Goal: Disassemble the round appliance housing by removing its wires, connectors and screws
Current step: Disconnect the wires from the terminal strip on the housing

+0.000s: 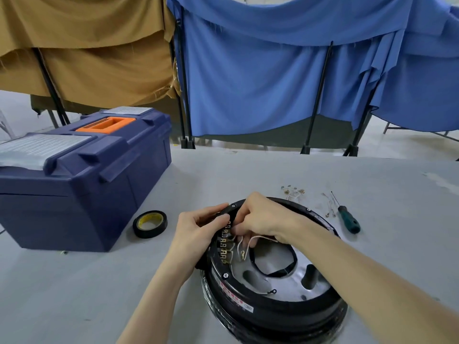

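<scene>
Round appliance housing [248, 304]: black, open side up, on grey table [248, 170], near edge, at 5 o'clock of the view.
- Brass terminal row [224, 240]: inside the rim at the housing's 10 o'clock.
- White wires [248, 243]: looped from that row over the inner plate.
- Left hand [198, 232]: grips the rim at 10 o'clock, thumb and fingers curled round it.
- Right hand [260, 217]: reaches in from 12 o'clock, fingers curled at the top of the terminal row; whether they pinch a wire or a terminal cannot be told.
- Loose wire pieces [294, 192]: on table at 12 o'clock.
- Green-handled screwdriver [349, 219]: at 2 o'clock, apart.
- Black tape roll [149, 224]: at 9 o'clock.
- Navy toolbox [82, 184]: orange handle, lid down, at 10 o'clock.
- Blue cloth [273, 70] and tan cloth [87, 45]: hung behind the table.
</scene>
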The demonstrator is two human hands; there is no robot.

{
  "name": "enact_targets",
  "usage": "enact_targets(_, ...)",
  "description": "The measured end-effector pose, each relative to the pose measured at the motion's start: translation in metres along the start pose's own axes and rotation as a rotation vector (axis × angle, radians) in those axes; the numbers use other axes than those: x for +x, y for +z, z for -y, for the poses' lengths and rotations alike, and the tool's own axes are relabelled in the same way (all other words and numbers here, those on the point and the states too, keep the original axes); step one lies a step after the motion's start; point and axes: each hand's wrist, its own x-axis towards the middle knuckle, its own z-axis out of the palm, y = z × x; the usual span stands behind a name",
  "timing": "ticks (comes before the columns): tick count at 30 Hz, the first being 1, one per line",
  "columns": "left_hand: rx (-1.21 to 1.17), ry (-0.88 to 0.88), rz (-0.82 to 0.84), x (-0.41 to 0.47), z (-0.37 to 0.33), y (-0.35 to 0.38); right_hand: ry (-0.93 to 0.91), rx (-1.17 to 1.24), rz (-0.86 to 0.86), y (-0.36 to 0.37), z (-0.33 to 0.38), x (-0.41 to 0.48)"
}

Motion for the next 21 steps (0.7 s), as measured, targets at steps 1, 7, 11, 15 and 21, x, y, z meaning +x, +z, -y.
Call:
enact_targets(1,-0.004,-0.001,-0.001,0.000,0.000,0.000,0.029,0.037,0.030,-0.002,0.000,0.002)
enact_targets(7,-0.013,-0.003,0.006,0.002,0.002,-0.001,0.137,0.195,0.196,-0.008,-0.001,0.010)
enact_targets(11,-0.022,-0.007,0.003,0.002,0.002,-0.001,0.174,0.270,0.217,-0.007,-0.002,0.011)
enact_targets(15,-0.022,-0.009,0.003,0.002,0.002,-0.001,0.212,0.288,0.099,0.002,0.000,0.011)
enact_targets(21,-0.040,-0.020,-0.003,0.001,0.001,0.000,0.234,0.258,-0.060,0.013,0.004,0.013)
